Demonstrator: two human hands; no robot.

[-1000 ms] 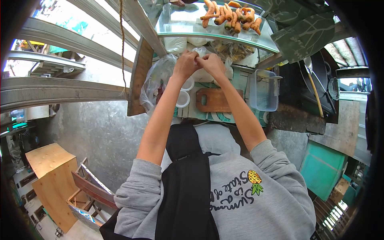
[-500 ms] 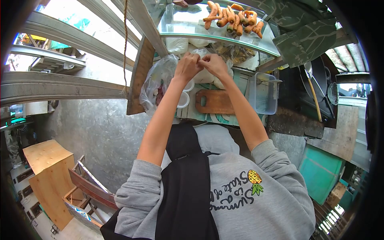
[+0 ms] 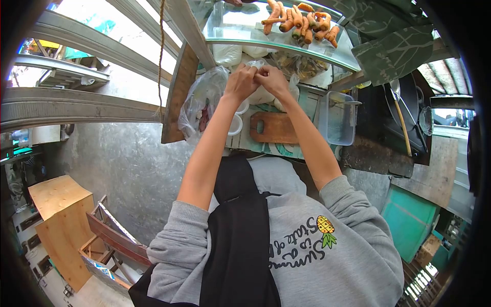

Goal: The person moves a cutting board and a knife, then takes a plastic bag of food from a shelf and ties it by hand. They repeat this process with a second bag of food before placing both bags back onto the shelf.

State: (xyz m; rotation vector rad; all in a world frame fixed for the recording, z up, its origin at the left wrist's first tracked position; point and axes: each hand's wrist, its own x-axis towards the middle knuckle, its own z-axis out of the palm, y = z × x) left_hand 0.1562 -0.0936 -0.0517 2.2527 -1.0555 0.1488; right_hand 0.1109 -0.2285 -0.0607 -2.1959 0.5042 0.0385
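Both hands meet over the back of the table, fingertips pinched together at the top of a clear plastic bag point(image 3: 262, 97) with whitish contents. My left hand point(image 3: 241, 82) is closed on the bag's gathered plastic, and my right hand point(image 3: 272, 82) grips it from the other side. The fingers hide the exact spot they hold. Below them lie a wooden chopping board point(image 3: 280, 128) and a white round tub point(image 3: 235, 125). Left of my left hand, an open clear plastic bag point(image 3: 192, 110) holds dark reddish pieces.
Carrots point(image 3: 307, 23) lie on a glass shelf point(image 3: 281, 47) above and beyond the hands. A clear plastic container point(image 3: 340, 125) stands to the right, beside a black stove point(image 3: 406, 115) with a wooden-handled utensil. A wooden post point(image 3: 179, 97) borders the left side.
The hands stay together over the bag, with only slight finger movement. The view has shifted a little.
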